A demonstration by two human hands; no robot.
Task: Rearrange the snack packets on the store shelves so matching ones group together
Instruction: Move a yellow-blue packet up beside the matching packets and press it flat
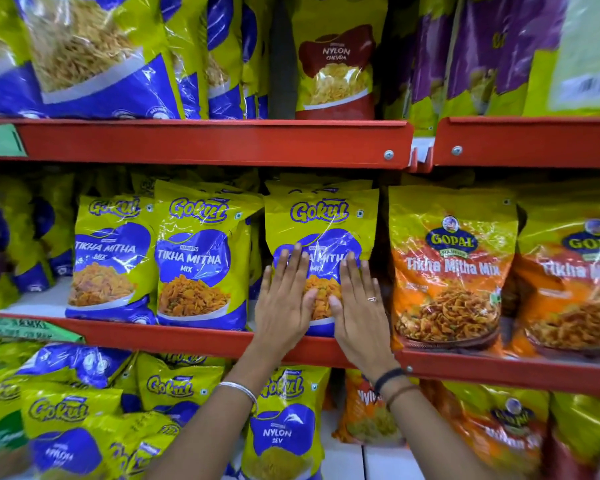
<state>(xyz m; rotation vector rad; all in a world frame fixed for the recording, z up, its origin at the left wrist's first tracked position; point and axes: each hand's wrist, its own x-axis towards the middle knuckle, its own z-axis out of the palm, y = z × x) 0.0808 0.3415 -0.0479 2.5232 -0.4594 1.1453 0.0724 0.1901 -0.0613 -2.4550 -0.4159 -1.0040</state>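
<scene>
Middle shelf (194, 336), centre of frame: yellow-and-blue Gokul Tikha Mitha Mix packet (321, 223), upright, front of its row, lower half covered by two hands; more packets stand behind it, only their top edges visible

Left hand (284, 301): flat, fingers spread and extended, palm pressed on the packet's lower left; nothing gripped. Silver bangle (239, 389) on the wrist

Right hand (355, 303): flat, fingers together and extended, palm on the packet's lower right; nothing gripped. A ring on one finger, dark and brown wristbands (392, 382) on the wrist

Left of it, same shelf: two matching Gokul packets (201, 258), upright, side by side. Further left, blurred blue-and-yellow packets, print unreadable

Right of it: orange-and-yellow Gopal Tikha Mitha Mix packet (451, 271), just beside the Gokul packet; a second one is cut off at the right edge of the frame

Top shelf, upper part of frame: large blue-and-yellow packets at left, tops cut off; one red-and-yellow Nylon Chevda packet (336, 60) at centre; purple packets (492, 46) at upper right, blurred

Bottom shelf: Gokul Nylon Sev packets (283, 434) at lower left and centre, partly hidden by the forearms; orange packets at lower right, blurred, labels not legible

Green shelf tags (0, 140) at the left edge, writing too smeared to read
</scene>
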